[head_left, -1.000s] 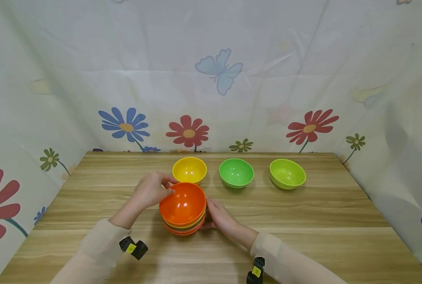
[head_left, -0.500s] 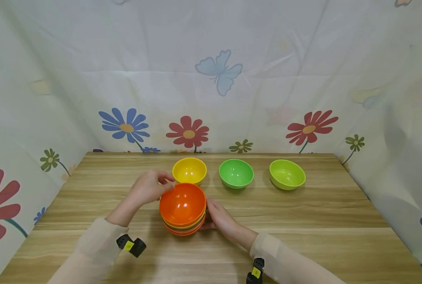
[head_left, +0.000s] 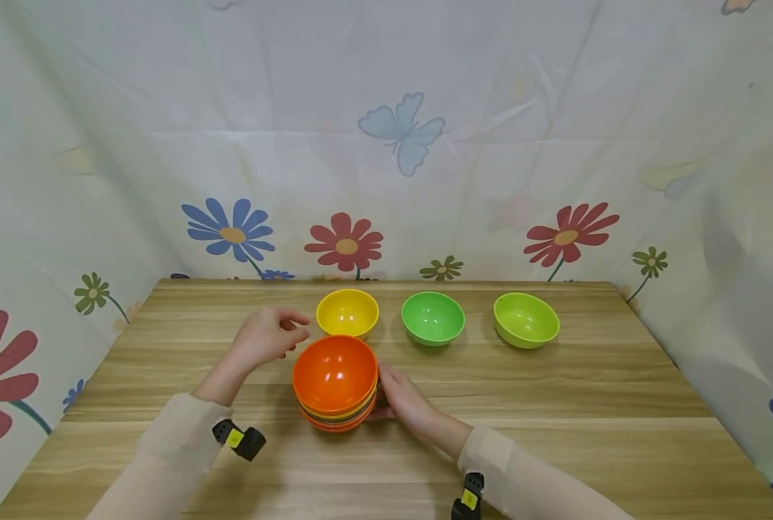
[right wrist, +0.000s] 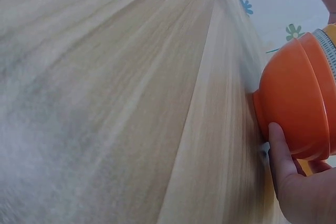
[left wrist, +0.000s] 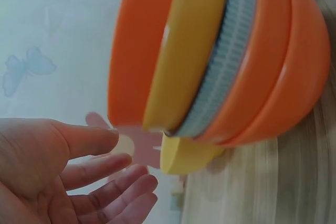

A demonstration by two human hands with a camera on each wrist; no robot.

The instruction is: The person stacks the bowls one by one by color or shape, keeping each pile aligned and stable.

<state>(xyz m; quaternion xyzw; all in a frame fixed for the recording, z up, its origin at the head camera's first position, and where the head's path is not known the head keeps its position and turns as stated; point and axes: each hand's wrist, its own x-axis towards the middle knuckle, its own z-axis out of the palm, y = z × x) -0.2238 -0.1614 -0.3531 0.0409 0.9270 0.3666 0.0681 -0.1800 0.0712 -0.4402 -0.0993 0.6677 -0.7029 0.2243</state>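
A stack of bowls (head_left: pixel 336 383) stands on the table, its top orange bowl (left wrist: pixel 142 45) open upward. Beneath that one, the left wrist view shows a yellow bowl (left wrist: pixel 191 40), a teal patterned band (left wrist: pixel 226 61) and orange bowls (left wrist: pixel 294 61) at the bottom. To the upper left of the stack hovers my left hand (head_left: pixel 271 336), apart from the bowls, fingers loosely extended and holding nothing. My right hand (head_left: pixel 415 408) holds the stack's right side, its thumb (right wrist: pixel 280 148) low on the bottom orange bowl. Its other fingers are partly hidden by the bowls.
Behind the stack sits a yellow bowl (head_left: pixel 347 312). A green bowl (head_left: pixel 433 318) and a lime-green bowl (head_left: pixel 526 319) stand in a row to its right. The wooden table (head_left: pixel 588 448) ends at a floral curtain (head_left: pixel 490 180) at the back.
My left hand has let go of the top orange bowl's rim and drawn away to the upper left. My right hand and the stack have stayed in place.
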